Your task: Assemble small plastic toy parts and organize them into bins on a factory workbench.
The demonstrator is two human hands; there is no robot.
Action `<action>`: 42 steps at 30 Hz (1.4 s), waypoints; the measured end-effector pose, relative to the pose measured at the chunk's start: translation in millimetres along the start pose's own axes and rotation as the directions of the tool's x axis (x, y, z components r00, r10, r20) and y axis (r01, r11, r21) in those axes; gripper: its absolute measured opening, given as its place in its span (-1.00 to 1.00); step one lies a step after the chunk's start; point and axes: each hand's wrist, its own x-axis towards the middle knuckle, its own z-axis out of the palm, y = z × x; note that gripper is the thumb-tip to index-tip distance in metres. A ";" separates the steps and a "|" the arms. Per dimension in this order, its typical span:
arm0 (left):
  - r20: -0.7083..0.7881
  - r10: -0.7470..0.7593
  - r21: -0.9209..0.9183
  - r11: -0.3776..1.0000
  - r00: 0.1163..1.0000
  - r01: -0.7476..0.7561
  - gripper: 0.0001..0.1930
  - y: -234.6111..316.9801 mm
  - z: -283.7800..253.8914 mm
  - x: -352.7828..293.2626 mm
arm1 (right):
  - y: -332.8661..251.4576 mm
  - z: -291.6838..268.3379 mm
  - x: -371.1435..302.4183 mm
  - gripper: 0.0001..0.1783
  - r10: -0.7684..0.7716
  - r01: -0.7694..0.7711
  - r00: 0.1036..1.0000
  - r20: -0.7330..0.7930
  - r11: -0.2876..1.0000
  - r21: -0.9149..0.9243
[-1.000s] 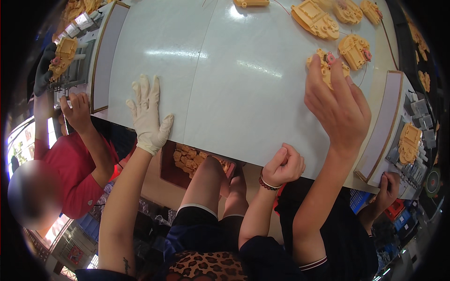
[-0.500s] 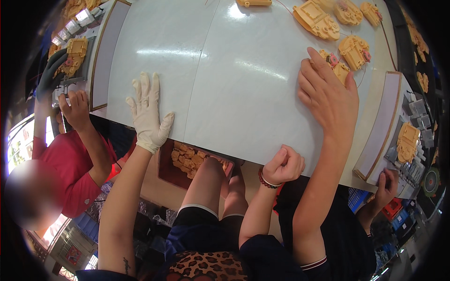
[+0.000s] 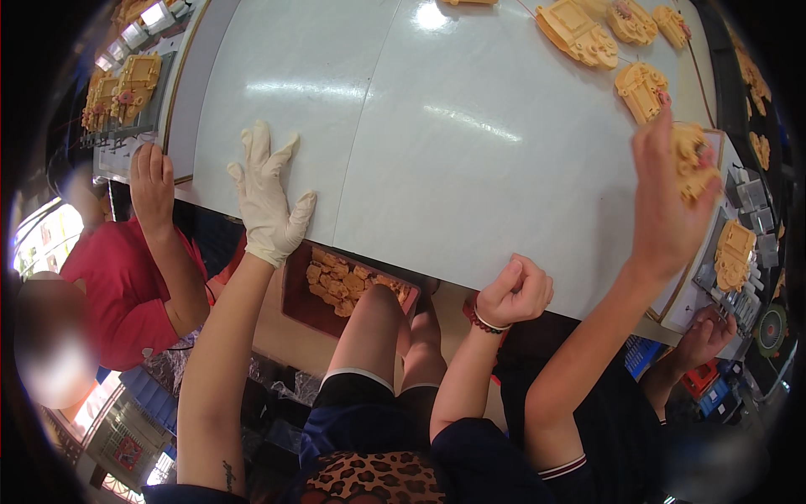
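My left hand (image 3: 270,202), in a white glove, rests on the white tabletop (image 3: 285,50) near its front edge, palm down with the fingers spread. Nothing is in it. My right hand (image 3: 516,291), bare and with a dark red bead bracelet (image 3: 483,319) at the wrist, is closed in a loose fist just off the table's front edge. No object shows in it. A co-worker's hand (image 3: 672,202) at the right, blurred by motion, holds a yellow plastic housing (image 3: 693,160) with a pink-red part on it.
Several yellow housings (image 3: 579,34) lie at the table's far right. Fixtures holding housings stand at left (image 3: 138,80) and right (image 3: 733,252). Below the table a red bin (image 3: 294,311) holds yellow parts. A person in red (image 3: 126,286) sits at left; another hand (image 3: 705,336) is at right.
The co-worker's bare hand has moved right, lifting a yellow housing off the table. My left hand's fingers have shifted slightly. At the left, the person's dark-gloved hand has left the fixture.
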 end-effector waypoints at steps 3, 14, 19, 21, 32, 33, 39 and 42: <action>-0.095 0.063 -0.027 0.997 0.993 -0.066 -0.41 -8.8 10.8 -14.3 | 3.9 -2.0 1.1 -0.80 -0.004 0.003 1.000 -0.026 0.999 -0.038; -0.136 0.099 -0.145 0.982 0.986 -0.118 -0.69 -4.1 9.5 -12.1 | 4.0 -0.4 -0.8 -0.82 -0.001 0.002 1.000 0.025 0.999 -0.041; -0.127 0.120 -0.177 0.974 0.985 -0.142 -0.79 -12.4 10.1 -18.8 | 2.2 0.5 -2.9 -0.85 0.000 0.001 1.000 0.021 1.000 -0.019; -0.134 0.106 -0.188 0.973 0.985 -0.131 -0.78 -12.6 12.4 -20.1 | 2.2 0.0 -2.0 -0.85 0.002 -0.002 1.000 0.022 1.000 -0.025; -0.137 0.086 -0.166 0.980 0.987 -0.108 -0.77 -6.0 12.7 -18.7 | 4.7 1.9 0.7 -0.84 -0.004 0.004 1.000 0.009 1.000 -0.013; -0.137 0.089 -0.166 0.980 0.987 -0.111 -0.77 -6.2 12.6 -18.5 | 4.9 2.4 0.8 -0.83 -0.005 0.005 1.000 -0.001 1.000 -0.015; -0.126 0.098 -0.123 0.986 0.987 -0.113 -0.75 -10.0 11.8 -19.0 | 2.3 2.3 -0.5 -0.81 0.008 -0.008 1.000 0.013 1.000 -0.027; -0.130 0.066 -0.143 0.986 0.989 -0.085 -0.74 -8.8 11.1 -19.8 | 2.0 3.4 -0.6 -0.80 0.007 -0.007 1.000 0.001 1.000 -0.019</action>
